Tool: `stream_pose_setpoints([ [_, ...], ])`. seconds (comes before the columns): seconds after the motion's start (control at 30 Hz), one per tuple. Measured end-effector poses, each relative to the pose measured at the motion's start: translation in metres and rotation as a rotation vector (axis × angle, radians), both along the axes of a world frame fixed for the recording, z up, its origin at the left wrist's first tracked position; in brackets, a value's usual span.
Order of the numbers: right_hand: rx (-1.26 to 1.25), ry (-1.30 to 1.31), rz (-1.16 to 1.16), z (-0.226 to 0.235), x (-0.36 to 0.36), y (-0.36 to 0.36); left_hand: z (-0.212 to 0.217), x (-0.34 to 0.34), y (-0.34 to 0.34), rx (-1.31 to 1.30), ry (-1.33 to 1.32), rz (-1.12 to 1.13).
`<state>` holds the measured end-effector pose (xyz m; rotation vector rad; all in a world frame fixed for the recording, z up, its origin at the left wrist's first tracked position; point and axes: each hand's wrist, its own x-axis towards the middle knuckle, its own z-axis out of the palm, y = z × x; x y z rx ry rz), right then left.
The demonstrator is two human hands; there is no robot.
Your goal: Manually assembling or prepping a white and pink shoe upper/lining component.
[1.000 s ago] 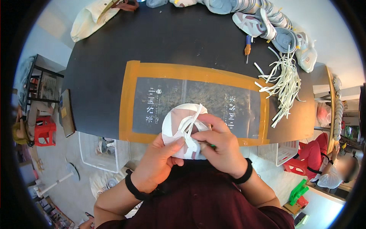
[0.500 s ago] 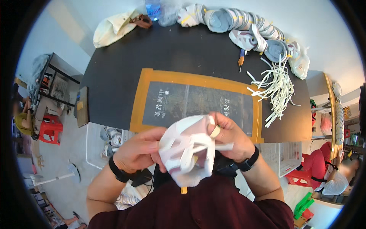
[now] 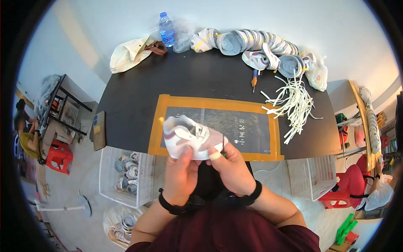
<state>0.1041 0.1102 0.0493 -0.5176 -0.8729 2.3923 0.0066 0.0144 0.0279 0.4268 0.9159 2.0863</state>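
A white and dusty-pink shoe upper [image 3: 191, 136] is held up over the near edge of the table, its opening facing up and white lace across its front. My left hand [image 3: 181, 178] is closed on its lower side, the thumb pressed against it. My right hand [image 3: 231, 168] is closed at the toe end, with a pale cover on one digit. Something thin and dark with a bit of green shows by the right fingers, too small to name. Behind the upper lies a dark sheet [image 3: 258, 130] framed with tan tape.
Loose white laces [image 3: 296, 103] lie at the table's right. Near them is a small hand tool [image 3: 254, 79]. Stacked shoe uppers [image 3: 260, 41], a water bottle [image 3: 166, 31] and a cream bag [image 3: 130, 54] line the back. White crates [image 3: 147, 176] stand below; other people sit at both sides.
The upper has turned from its strapped front facing me to lying lengthwise, toe to the right, and is further from my body. Both hands have moved closer together beneath it.
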Motion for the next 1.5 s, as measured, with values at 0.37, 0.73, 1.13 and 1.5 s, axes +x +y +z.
stream_pose_setpoints([
  [0.37, 1.108, -0.247, 0.139, 0.023, 0.026, 0.035, 0.005, -0.003, -0.016, 0.096, -0.278, -0.336],
  [0.73, 0.615, -0.218, 0.352, -0.005, 0.034, 0.031, 0.017, -0.007, -0.027, -0.100, -0.196, -0.311],
  [1.13, 0.796, -0.375, 0.230, -0.017, 0.027, 0.023, 0.012, -0.005, -0.022, -0.275, -0.165, -0.270],
  [1.5, 0.774, -0.372, 0.149, -0.028, 0.025, 0.017, 0.000, -0.001, -0.021, -0.287, -0.101, -0.176],
])
